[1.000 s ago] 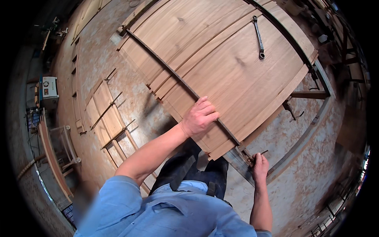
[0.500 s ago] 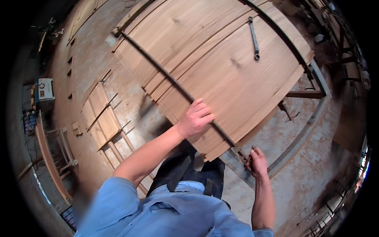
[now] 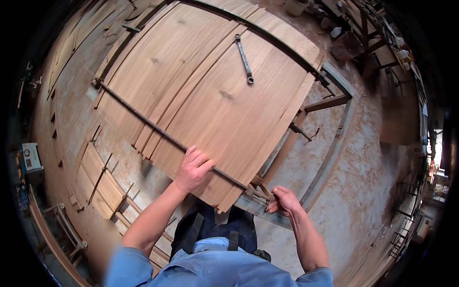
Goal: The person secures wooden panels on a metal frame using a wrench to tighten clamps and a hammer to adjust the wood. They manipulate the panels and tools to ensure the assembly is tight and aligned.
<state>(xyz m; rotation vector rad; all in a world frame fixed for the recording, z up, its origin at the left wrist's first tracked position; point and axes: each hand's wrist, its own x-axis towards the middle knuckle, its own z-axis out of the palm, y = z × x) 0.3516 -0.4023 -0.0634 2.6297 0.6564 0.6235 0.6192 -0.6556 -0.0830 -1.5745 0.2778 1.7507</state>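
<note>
A wooden panel (image 3: 205, 115) of several boards lies in front of me, with a long bar clamp (image 3: 143, 116) across its near left edge. My left hand (image 3: 195, 170) is closed around the clamp's bar near the panel's front. At the bar's near end, beyond the panel's edge, my right hand (image 3: 283, 201) pinches the clamp's turning handle (image 3: 269, 200); the fingers partly hide it. A double-ended ring wrench (image 3: 244, 60) rests on top of the boards. Another dark clamp bar (image 3: 282, 45) runs over the panel's far right side.
A grey metal frame (image 3: 330, 158) stands under and right of the panel, where another clamp's screw end (image 3: 303, 132) sticks out. Clamped boards (image 3: 98, 174) lie lower at left. Farther left are a blue and white machine (image 3: 31, 157) and a wooden rack (image 3: 60, 234).
The view has shifted, so the panel and wrench appear farther left. My left hand stays on the bar. My right hand has turned in its grip at the clamp's handle.
</note>
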